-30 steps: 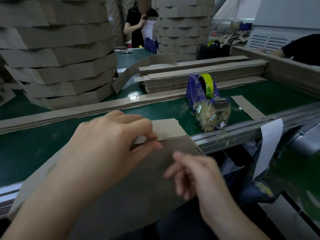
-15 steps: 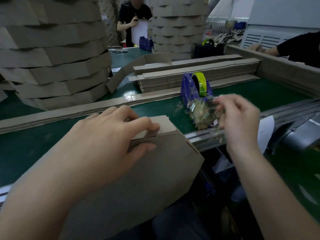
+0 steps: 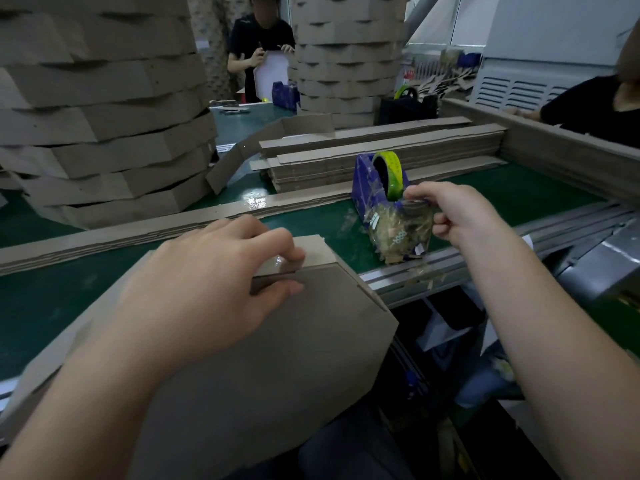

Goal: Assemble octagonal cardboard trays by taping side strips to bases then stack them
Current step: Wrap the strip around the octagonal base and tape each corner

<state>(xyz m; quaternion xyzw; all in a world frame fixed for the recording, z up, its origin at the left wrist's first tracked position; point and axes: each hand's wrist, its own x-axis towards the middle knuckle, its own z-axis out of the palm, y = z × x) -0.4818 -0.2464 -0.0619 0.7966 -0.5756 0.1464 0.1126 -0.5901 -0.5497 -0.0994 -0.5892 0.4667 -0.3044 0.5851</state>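
Just left of the tape dispenser (image 3: 367, 181), the left hand (image 3: 207, 289) is pinching the side strip (image 3: 313, 249) onto the octagonal base (image 3: 277, 358), which hangs off the near edge of the counter (image 3: 519, 188). The right hand (image 3: 457, 213) is at the dispenser's front, fingers (image 3: 415, 195) clamped on the tape end (image 3: 414, 205).

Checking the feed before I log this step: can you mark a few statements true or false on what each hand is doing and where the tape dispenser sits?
1. The left hand pinches the side strip against the base. True.
2. The right hand rests flat on the base. False: it pinches tape at the tape dispenser.
3. The tape dispenser stands on the green table, beyond the base. True.
4. The tape roll is red. False: it is yellow-green.
5. A tall stack of trays stands at the far left. True.
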